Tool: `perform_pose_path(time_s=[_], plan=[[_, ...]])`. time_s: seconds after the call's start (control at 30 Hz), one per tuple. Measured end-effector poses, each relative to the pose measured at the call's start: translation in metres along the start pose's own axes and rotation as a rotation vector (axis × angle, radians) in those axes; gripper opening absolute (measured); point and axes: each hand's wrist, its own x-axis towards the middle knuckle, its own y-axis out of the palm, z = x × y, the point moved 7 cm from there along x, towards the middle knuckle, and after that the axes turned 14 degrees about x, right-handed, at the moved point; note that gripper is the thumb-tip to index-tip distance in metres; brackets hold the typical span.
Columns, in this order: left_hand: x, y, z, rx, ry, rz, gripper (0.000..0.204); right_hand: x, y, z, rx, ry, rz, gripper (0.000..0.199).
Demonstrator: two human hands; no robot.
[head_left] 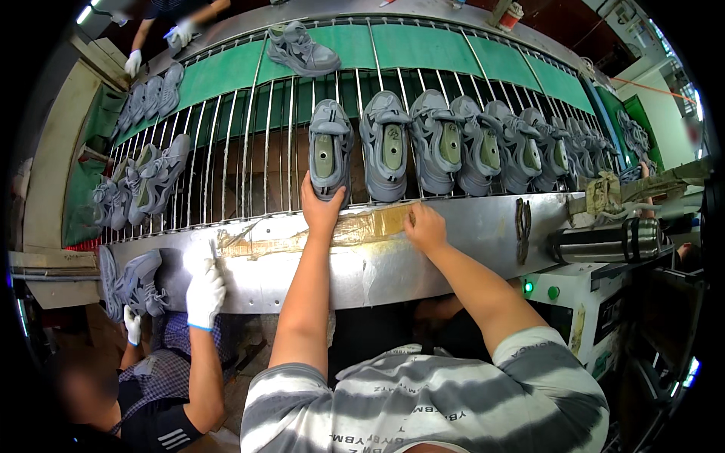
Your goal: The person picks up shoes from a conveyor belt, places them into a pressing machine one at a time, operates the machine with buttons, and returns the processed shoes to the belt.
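My left hand (323, 205) is closed on the heel of a grey sneaker (331, 151). The shoe stands with its toe pointing away from me on the metal rods of the conveyor (249, 162). My right hand (427, 226) is curled into a fist over the metal ledge (468, 226), at the end of a brown tape strip (374, 226). Whatever may be inside that fist is hidden. To the right of the held shoe stands a second grey sneaker (385, 147), first of a row of several like it.
Another grey sneaker (303, 51) lies on the green belt (415, 47). More sneakers (158, 177) stand at left. A co-worker's gloved hand (205, 291) is over the ledge at lower left; another person works at far left. A steel flask (604, 243) lies right, above a control box (566, 291).
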Motion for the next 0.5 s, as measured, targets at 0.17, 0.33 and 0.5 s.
perform_pose_path(time_s=[0.17,0.33,0.5], plan=[[0.017,0.016,0.042,-0.714,-0.143,0.055,0.049,0.006,0.006,-0.008,-0.034,0.003,0.032,0.013],[0.121,-0.033,-0.075,-0.715,-0.068,-0.137,0.026,0.015,0.009,-0.004,0.036,0.016,0.090,0.013],[0.261,0.099,-0.162,-1.420,-0.408,0.465,0.072,0.015,0.001,-0.007,0.031,0.062,0.069,0.013]])
